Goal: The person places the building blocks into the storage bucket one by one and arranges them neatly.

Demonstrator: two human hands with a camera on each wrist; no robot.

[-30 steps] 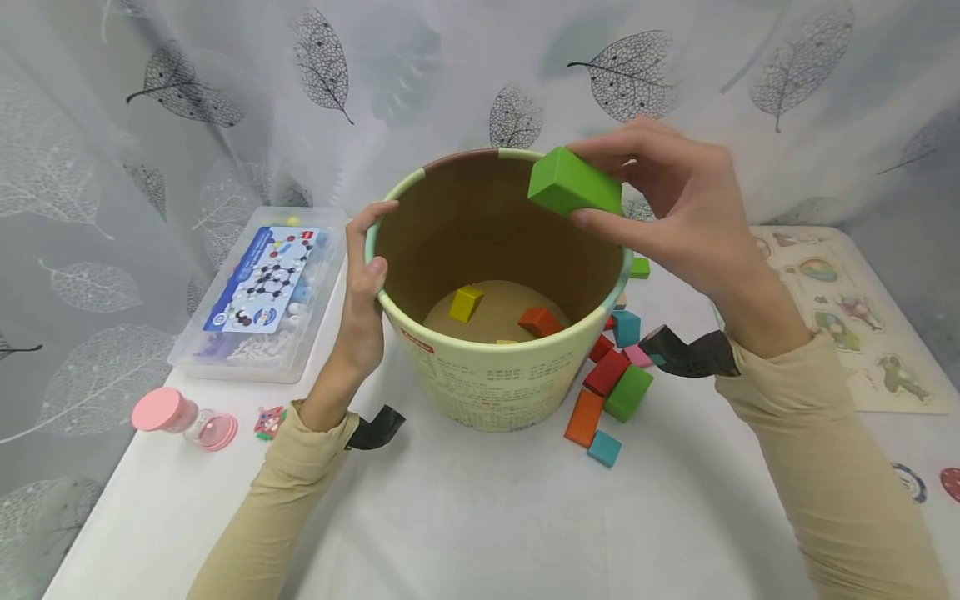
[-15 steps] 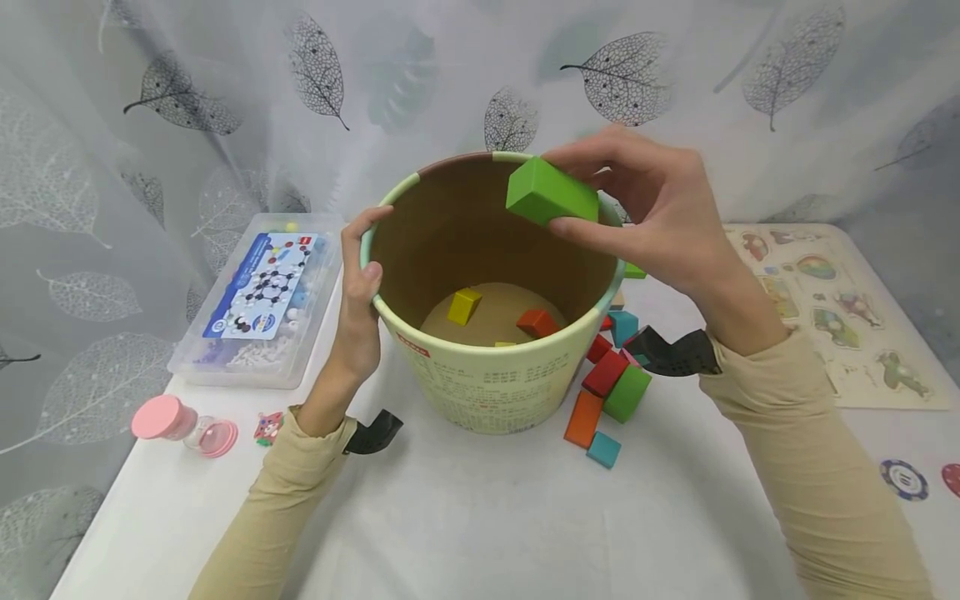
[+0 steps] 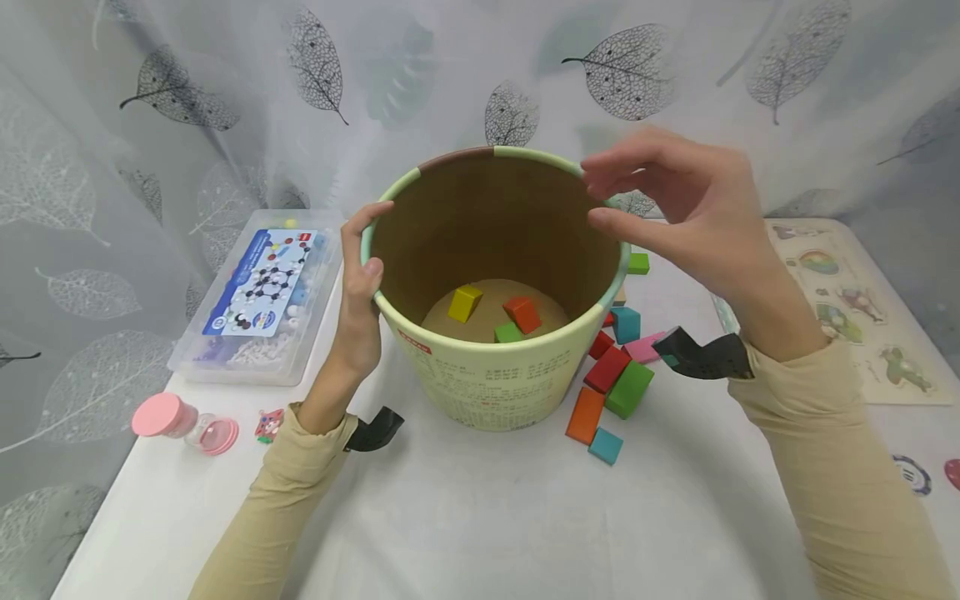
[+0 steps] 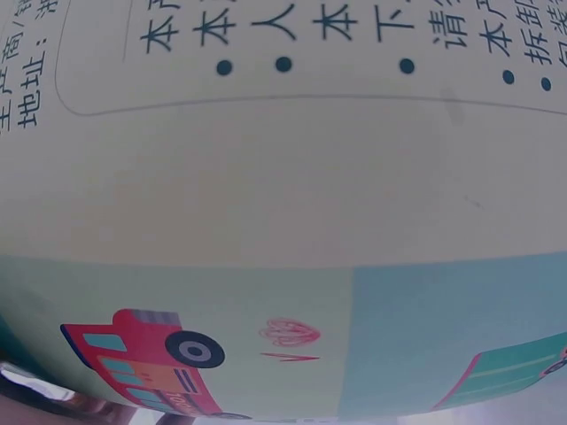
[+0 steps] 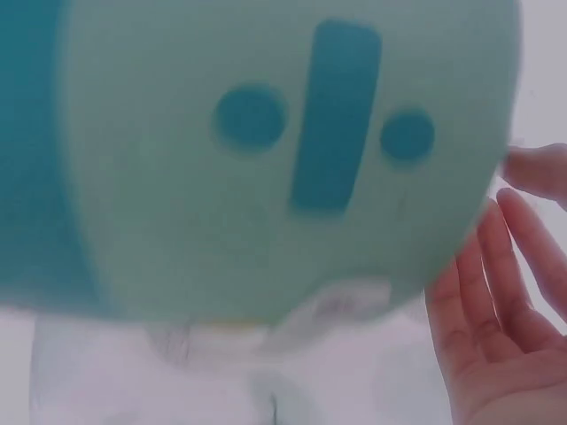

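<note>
A tall round bucket (image 3: 487,387) with pale printed walls stands mid-table. My left hand (image 3: 360,296) grips its left rim, thumb and fingers hooked at the edge. At the upper right rim my right hand (image 3: 686,208) hovers with fingers parted, holding nothing; the right wrist view shows this hand (image 5: 505,301) beside the bucket's wall (image 5: 177,177). On the bucket floor lie a yellow block (image 3: 465,303), an orange-red block (image 3: 523,314) and a green block (image 3: 507,332), the last partly hidden by the near rim. Printed bucket wall (image 4: 221,195) fills the left wrist view.
Several coloured blocks (image 3: 607,371) lie right of the bucket. A clear case (image 3: 255,292) of molecule-model parts sits left, near a pink-capped little jar (image 3: 183,422) and a small figure (image 3: 268,425). At right are a picture puzzle board (image 3: 862,308) and chips (image 3: 911,475).
My right hand has let go of the green block, which dropped into the bucket, and has drawn back to the right. The orange-red block has shifted. My left hand keeps its hold.
</note>
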